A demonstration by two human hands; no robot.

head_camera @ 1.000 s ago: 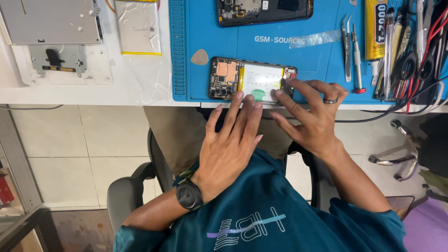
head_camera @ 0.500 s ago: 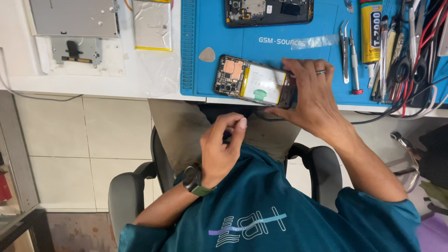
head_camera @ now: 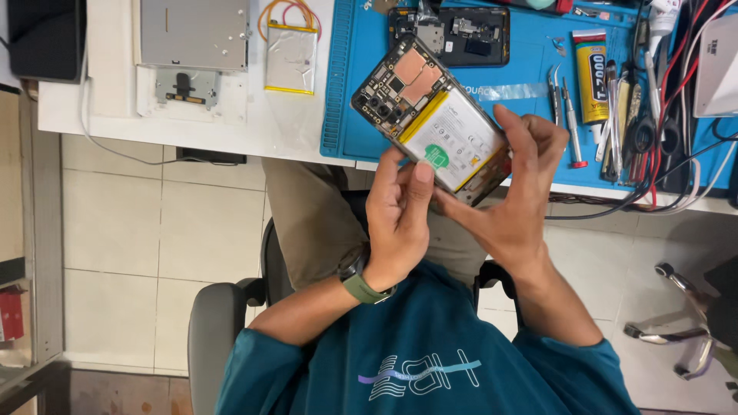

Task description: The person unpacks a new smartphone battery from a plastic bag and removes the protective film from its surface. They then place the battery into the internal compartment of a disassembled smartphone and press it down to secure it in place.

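- Opened phone [head_camera: 430,119] held w/ both hands, its right end hidden by right hand [head_camera: 516,201].
- Left hand [head_camera: 396,223] fingers pinch near edge.
- Right fingers clamped round it.

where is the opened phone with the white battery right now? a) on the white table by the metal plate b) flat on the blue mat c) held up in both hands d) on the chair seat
c: the opened phone is lifted off the blue mat, with the right hand gripping its lower end and the left hand at its edge.
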